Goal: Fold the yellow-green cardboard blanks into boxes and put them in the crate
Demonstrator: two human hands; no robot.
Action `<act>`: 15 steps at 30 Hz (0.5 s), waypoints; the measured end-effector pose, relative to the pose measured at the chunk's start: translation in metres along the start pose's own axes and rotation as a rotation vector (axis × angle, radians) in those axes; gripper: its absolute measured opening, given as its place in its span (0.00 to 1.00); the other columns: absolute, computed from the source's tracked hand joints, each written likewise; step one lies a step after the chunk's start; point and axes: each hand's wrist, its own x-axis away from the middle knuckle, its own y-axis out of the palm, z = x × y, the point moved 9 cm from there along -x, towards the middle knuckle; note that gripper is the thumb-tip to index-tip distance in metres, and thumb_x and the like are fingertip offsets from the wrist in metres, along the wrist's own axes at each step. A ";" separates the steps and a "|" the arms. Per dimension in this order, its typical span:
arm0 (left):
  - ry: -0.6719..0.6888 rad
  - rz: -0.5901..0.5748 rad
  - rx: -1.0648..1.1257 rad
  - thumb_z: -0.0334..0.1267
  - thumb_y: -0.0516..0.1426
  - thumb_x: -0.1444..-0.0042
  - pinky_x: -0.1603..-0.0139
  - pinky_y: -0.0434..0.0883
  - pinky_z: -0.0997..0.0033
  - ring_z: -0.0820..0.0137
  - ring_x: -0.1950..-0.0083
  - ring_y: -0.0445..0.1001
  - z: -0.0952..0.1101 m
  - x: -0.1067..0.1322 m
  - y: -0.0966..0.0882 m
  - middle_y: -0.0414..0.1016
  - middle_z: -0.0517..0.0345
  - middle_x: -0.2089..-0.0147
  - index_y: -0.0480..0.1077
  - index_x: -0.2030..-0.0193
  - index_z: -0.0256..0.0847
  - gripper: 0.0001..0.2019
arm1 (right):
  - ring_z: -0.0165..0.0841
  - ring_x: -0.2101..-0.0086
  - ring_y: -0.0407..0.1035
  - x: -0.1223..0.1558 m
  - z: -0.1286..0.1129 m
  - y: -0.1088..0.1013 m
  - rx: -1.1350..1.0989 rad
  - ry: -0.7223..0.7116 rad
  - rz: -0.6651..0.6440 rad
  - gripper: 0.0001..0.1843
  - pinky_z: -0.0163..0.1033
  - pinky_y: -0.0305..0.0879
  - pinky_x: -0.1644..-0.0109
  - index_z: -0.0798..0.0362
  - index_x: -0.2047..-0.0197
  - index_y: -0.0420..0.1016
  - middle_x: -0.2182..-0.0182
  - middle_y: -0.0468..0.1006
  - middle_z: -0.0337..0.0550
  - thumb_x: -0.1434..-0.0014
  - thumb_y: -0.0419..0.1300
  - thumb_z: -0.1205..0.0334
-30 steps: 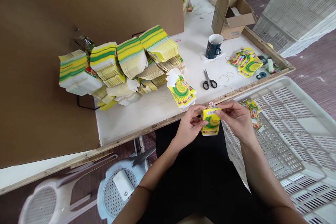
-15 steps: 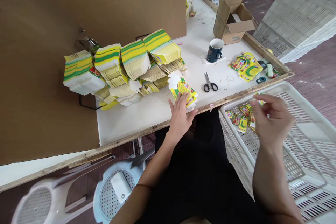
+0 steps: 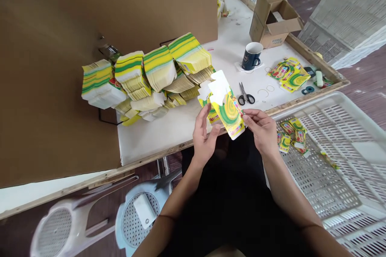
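A flat printed carton (image 3: 230, 112), yellow and green with white flaps, is tilted up above the table's front edge. My right hand (image 3: 262, 130) pinches its right edge between thumb and fingers. On the carton's left, my left hand (image 3: 205, 138) is open, thumb apart from the fingers, fingertips close to the cartons; whether they touch is unclear. Partly hidden behind the held carton, more flat cartons (image 3: 213, 117) lie on the table. Bundled stacks of flat cartons (image 3: 159, 66) stand farther left. Small folded packs (image 3: 299, 134) lie in the white plastic crate (image 3: 356, 128) at my right.
Black scissors (image 3: 246, 95) lie beyond my hands, near a dark mug (image 3: 251, 58). Loose cartons (image 3: 291, 74) and a tape roll (image 3: 308, 90) sit farther right. An opened cardboard box (image 3: 271, 24) stands at the back. A large cardboard sheet (image 3: 60, 88) rises on the left.
My right hand has come left from above the crate and now grips a carton. The carton has been raised from the pile. My left hand has moved slightly down and opened off the pile.
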 end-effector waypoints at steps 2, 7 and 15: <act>-0.159 -0.081 0.229 0.56 0.60 0.38 0.28 0.65 0.51 0.54 0.28 0.66 -0.012 0.002 0.011 0.71 0.45 0.32 0.68 0.36 0.46 0.28 | 0.34 0.66 0.76 0.012 0.000 0.007 -0.051 0.073 -0.046 0.17 0.40 0.75 0.59 0.48 0.61 0.83 0.67 0.84 0.42 0.52 0.76 0.50; -0.459 -0.300 0.493 0.67 0.61 0.46 0.32 0.69 0.47 0.49 0.29 0.68 -0.025 0.011 0.041 0.79 0.44 0.41 0.77 0.48 0.43 0.32 | 0.35 0.66 0.78 0.030 0.014 0.017 -0.140 0.188 -0.084 0.18 0.41 0.77 0.57 0.49 0.65 0.84 0.68 0.84 0.41 0.55 0.78 0.49; -0.487 -0.215 0.362 0.66 0.61 0.45 0.42 0.77 0.53 0.53 0.40 0.78 -0.039 0.012 0.035 0.83 0.45 0.49 0.75 0.51 0.41 0.30 | 0.38 0.63 0.79 0.033 0.011 0.017 0.027 0.129 -0.113 0.21 0.46 0.78 0.54 0.50 0.62 0.83 0.63 0.85 0.44 0.51 0.75 0.43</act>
